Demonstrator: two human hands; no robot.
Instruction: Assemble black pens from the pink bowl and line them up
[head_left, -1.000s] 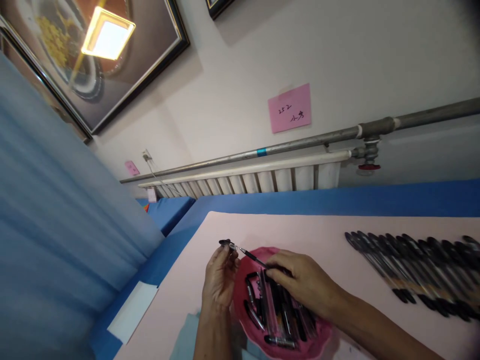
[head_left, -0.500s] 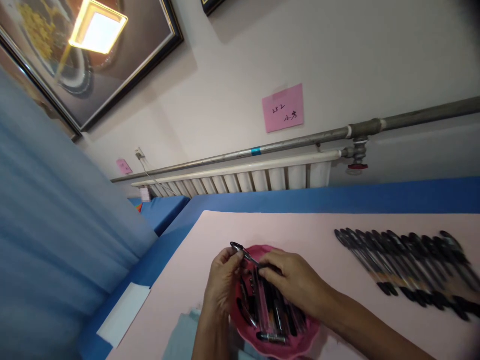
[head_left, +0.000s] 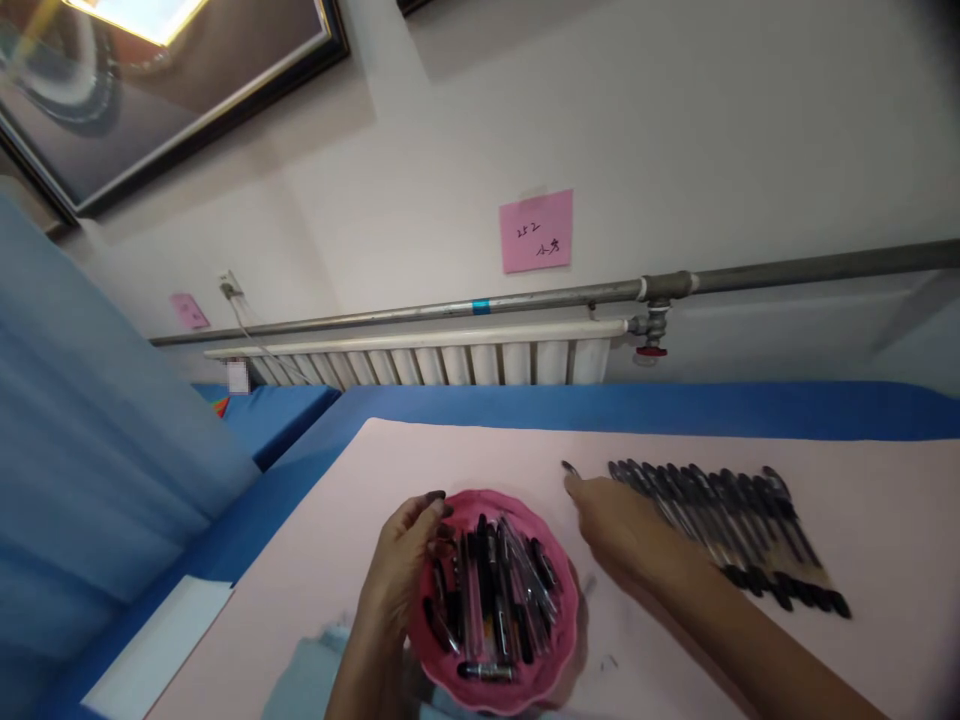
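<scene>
My right hand (head_left: 619, 520) is closed round a black-ended pen (head_left: 570, 469), low over the pink sheet, just left of a row of pens (head_left: 720, 520). Only the pen's dark end shows past the fingers; the palm and forearm cover the remainder. My left hand (head_left: 401, 555) is at the left rim of a pink scalloped bowl (head_left: 566, 640), its fingers curled together. A small dark end pokes out at its fingertips; what it belongs to is not clear. Inside the bowl lie several loose black and clear pen parts (head_left: 487, 590), jumbled together.
The pink sheet (head_left: 450, 450) covers a blue padded bed (head_left: 525, 405) against the wall. A light blue cloth (head_left: 304, 675) lies near my left forearm, white paper (head_left: 157, 645) at the left edge. A radiator (head_left: 480, 365) and pipe (head_left: 570, 298) run behind; a blue curtain (head_left: 97, 480) hangs left.
My right hand has left the bowl and moved right with the pen, towards the row. The left hand stays by the bowl's rim. The view has shifted to the right.
</scene>
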